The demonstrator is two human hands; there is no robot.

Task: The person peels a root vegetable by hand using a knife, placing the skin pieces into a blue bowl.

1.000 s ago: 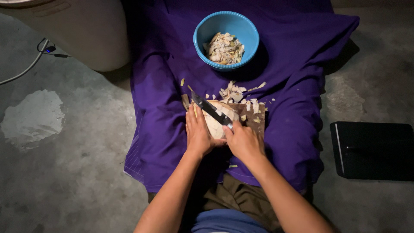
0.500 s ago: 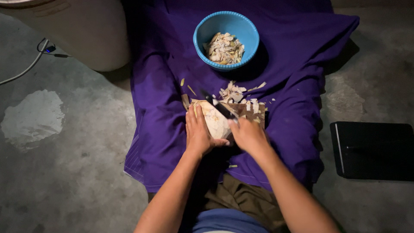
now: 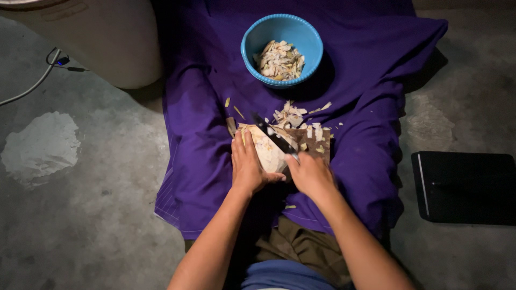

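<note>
Head view, looking straight down at a purple cloth [image 3: 204,161] spread over a grey concrete floor [image 3: 97,215]. Left hand [image 3: 248,167] laid flat, fingers together and extended, pressing down on a pale, rounded vegetable piece [image 3: 267,153] and covering its near left side; grip not closed around it, only resting on top. Right hand [image 3: 312,174] just beside the left, closed into a fist around the handle of a dark-bladed knife [image 3: 271,134]; blade angled up and to the left across the top of the pale piece, apparently in contact with it. Pale piece seated on a small brown wooden cutting board [image 3: 314,140], at the middle of the cloth and directly in front of the knees. Loose pale shavings [image 3: 293,115] heaped on the far edge of the board and scattered onto the cloth just beyond, with a few stray flakes to the left. Blue plastic bowl [image 3: 282,49] farther up the cloth, well apart from the hands, holding a pile of similar pale sliced pieces. Large cream-coloured container [image 3: 102,43] at upper left, standing on the floor beside the cloth, with a thin cable [image 3: 32,86] trailing past its base. Light patch on the concrete at left. Flat black rectangular object [image 3: 465,185] on the floor at right, clear of the cloth. Both forearms bare; olive trousers and a blue garment at the lower edge.
</note>
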